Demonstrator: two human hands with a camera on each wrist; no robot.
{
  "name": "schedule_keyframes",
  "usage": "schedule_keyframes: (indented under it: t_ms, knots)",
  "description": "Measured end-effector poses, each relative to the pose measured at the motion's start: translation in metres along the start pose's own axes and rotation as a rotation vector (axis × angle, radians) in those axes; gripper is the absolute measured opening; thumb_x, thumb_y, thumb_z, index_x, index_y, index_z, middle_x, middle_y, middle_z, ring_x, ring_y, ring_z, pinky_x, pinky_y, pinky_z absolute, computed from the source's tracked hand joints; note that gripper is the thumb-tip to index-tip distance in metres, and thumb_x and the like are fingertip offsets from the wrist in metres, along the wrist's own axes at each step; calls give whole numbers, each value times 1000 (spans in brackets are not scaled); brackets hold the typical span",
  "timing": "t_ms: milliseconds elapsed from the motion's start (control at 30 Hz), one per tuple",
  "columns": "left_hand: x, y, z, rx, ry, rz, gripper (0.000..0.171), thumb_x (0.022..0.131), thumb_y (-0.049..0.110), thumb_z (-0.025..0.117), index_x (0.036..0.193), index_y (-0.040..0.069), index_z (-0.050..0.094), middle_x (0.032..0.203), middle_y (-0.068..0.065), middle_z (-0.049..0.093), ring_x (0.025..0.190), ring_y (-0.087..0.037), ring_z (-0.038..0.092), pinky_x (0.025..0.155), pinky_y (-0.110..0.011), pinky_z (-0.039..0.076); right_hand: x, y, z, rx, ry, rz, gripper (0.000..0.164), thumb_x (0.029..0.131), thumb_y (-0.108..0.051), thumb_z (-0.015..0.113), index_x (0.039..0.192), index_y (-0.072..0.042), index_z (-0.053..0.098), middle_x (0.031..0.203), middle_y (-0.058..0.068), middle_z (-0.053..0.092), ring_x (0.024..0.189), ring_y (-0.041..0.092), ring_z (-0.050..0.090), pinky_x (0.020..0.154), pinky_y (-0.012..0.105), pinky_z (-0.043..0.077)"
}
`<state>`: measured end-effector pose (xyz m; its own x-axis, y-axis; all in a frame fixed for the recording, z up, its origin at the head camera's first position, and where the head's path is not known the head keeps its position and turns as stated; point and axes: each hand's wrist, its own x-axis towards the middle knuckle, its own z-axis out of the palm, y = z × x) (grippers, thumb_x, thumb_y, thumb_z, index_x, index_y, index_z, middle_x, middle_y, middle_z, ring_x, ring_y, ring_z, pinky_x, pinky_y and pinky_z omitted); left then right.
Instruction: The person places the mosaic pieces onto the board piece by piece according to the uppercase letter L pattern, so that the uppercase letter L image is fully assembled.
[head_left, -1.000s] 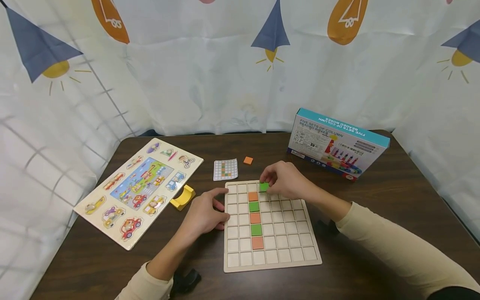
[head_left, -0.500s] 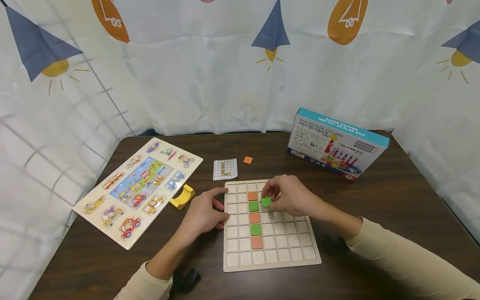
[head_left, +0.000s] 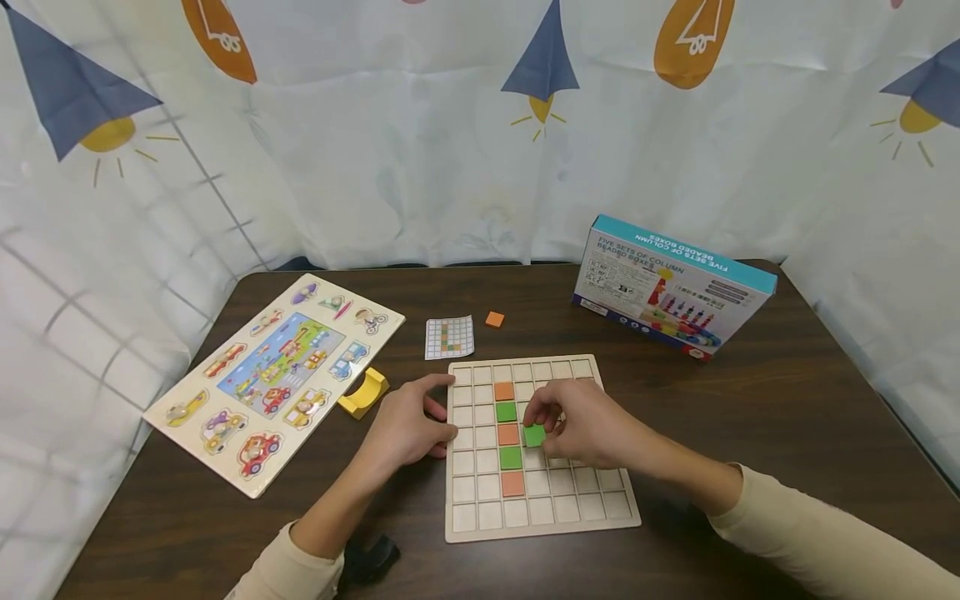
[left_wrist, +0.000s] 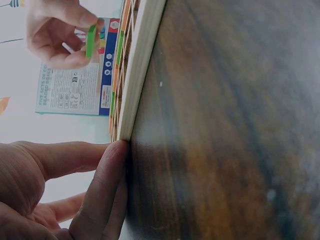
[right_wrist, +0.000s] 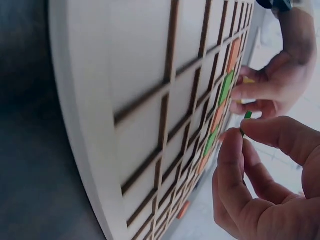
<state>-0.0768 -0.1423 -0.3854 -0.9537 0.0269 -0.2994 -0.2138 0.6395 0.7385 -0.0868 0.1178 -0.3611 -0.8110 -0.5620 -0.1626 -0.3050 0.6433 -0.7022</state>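
Observation:
My right hand [head_left: 588,423] pinches a green square tile [head_left: 534,436] between thumb and fingertips, over the wooden grid board [head_left: 558,510]. In the left wrist view that tile [left_wrist: 90,42] is seen edge-on, raised above the board. A column of orange and green tiles, with an orange tile [head_left: 507,435] in its middle, lies in the board's cells just left of the held one. At the board's left edge rests my left hand [head_left: 408,423], its extended fingers [left_wrist: 102,182] touching the wooden side in the left wrist view.
Behind the board lie a small printed pattern card [head_left: 449,337] and a loose orange tile [head_left: 494,319]. A vehicle puzzle board [head_left: 277,375] sits at left, beside a yellow curved block [head_left: 364,392]. A bead-set box [head_left: 671,287] stands at the back right.
My right hand has carried the green tile from the board's far row towards me, to beside the middle of the tile column. The left hand has stayed at the board's edge.

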Motion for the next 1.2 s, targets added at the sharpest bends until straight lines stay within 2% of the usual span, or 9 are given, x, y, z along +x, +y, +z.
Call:
schedule_keyframes:
  t_ms: [233, 467, 600, 1200]
  knots:
    - [0, 0, 0, -10, -1, 0, 72, 80, -2, 82, 146, 12, 58, 90, -10, 66, 52, -15, 67, 50, -30, 61, -9, 0, 9, -6, -26, -9, 27, 74, 3, 84, 92, -14, 73, 81, -3, 64, 75, 14, 59, 65, 23, 52]
    - [-1, 1, 1, -15, -1, 8, 71, 80, -2, 83, 145, 9, 58, 89, -10, 68, 53, -15, 68, 50, -30, 61, -16, 2, 17, -17, -43, -56, 29, 70, 5, 82, 91, -13, 72, 78, -5, 63, 72, 7, 57, 63, 21, 52]
    - [-1, 1, 0, -12, 0, 6, 71, 80, -2, 83, 145, 9, 58, 89, -10, 68, 53, -15, 68, 50, -30, 61, -19, 1, 21, -3, -68, -44, 30, 71, 3, 85, 91, -14, 72, 78, -5, 63, 71, 7, 57, 63, 21, 52]
    - [-1, 1, 0, -15, -1, 4, 72, 80, -2, 83, 146, 10, 58, 89, -10, 68, 53, -15, 68, 50, -30, 61, -20, 1, 26, -27, -106, -60, 29, 69, 2, 87, 86, -15, 69, 75, -7, 61, 68, 4, 53, 62, 20, 50]
